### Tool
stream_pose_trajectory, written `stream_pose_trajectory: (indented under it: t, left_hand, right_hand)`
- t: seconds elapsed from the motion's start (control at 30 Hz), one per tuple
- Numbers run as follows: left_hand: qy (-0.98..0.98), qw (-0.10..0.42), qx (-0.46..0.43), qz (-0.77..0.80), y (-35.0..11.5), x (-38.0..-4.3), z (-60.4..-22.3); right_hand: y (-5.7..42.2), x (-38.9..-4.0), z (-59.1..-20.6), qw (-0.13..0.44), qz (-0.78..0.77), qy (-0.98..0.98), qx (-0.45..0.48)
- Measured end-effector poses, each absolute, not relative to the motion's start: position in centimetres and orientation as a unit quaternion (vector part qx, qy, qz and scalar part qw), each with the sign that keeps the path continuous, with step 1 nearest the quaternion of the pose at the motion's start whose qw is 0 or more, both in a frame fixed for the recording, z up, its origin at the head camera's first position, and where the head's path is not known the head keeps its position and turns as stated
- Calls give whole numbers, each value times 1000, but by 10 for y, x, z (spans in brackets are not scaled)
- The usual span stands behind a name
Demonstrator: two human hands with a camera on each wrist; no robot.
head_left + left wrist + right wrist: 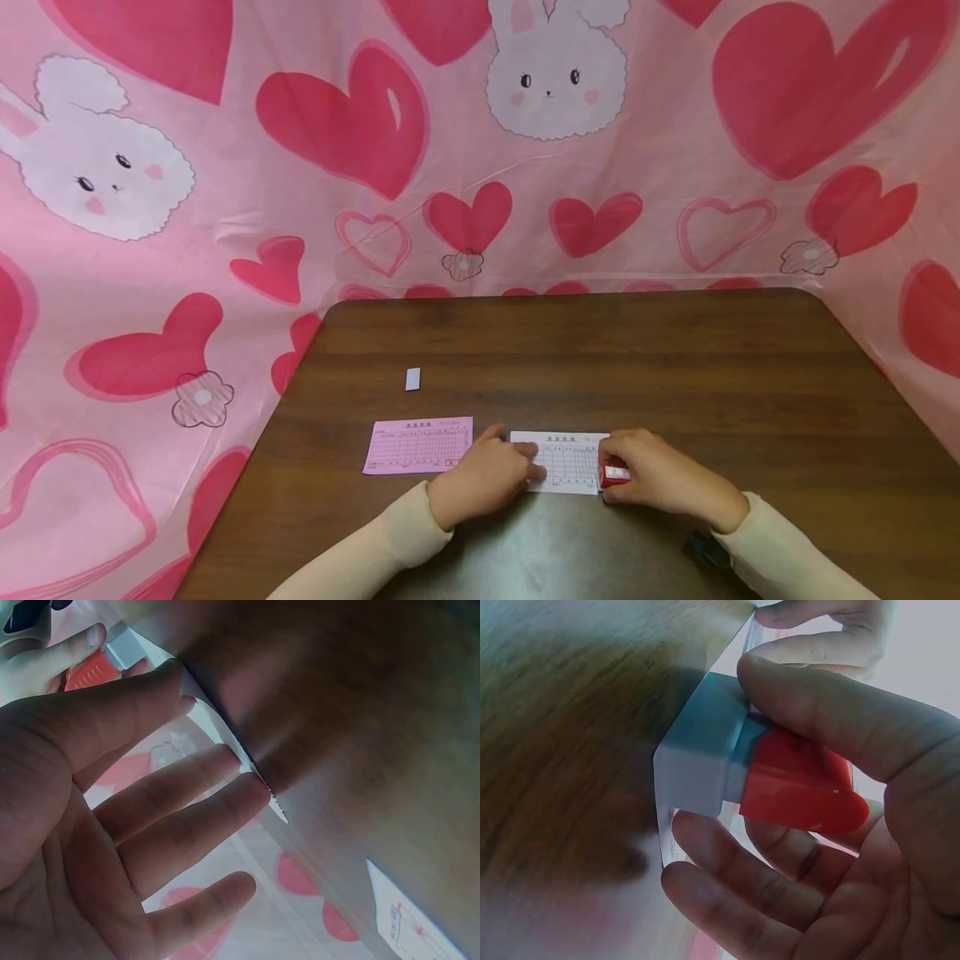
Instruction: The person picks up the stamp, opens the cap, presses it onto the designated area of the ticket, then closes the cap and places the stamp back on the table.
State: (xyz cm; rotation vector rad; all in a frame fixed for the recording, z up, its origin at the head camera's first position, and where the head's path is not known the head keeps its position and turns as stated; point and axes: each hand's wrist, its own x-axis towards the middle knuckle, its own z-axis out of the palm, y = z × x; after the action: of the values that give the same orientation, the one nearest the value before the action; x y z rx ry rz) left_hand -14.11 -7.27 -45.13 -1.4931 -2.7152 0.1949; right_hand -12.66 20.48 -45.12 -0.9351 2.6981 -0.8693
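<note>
A white printed form (562,463) lies on the table in front of the person. My right hand (667,477) grips a red stamp (616,475) at the form's right end. In the right wrist view, the stamp's pale base (694,776) stands against the paper, with the thumb along its side. At the form's left end, my left hand (486,477) rests with its fingers extended onto the paper. These fingers (195,825) look mostly straight in the left wrist view. A pink printed form (405,448) lies left of it, its lower right partly behind the left hand.
A small white rectangular piece (412,379) lies on the wooden table (600,358) behind the pink form. Something dark (707,548) shows beside the right sleeve. Behind the table hangs a pink cloth (465,158) with hearts and rabbits.
</note>
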Motion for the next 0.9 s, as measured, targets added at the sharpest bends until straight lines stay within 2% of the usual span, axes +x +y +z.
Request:
stream_pose_trajectory:
  t: [0.23,0.9]
  left_hand:
    - [-869,63,-484,87,-74,-139,-453]
    - [-874,40,-476,90,-73,-140,-453]
  right_hand:
    - [204,-127,-454,50,-295,898,-322]
    - [201,-124,-449,40,-264,918,-293]
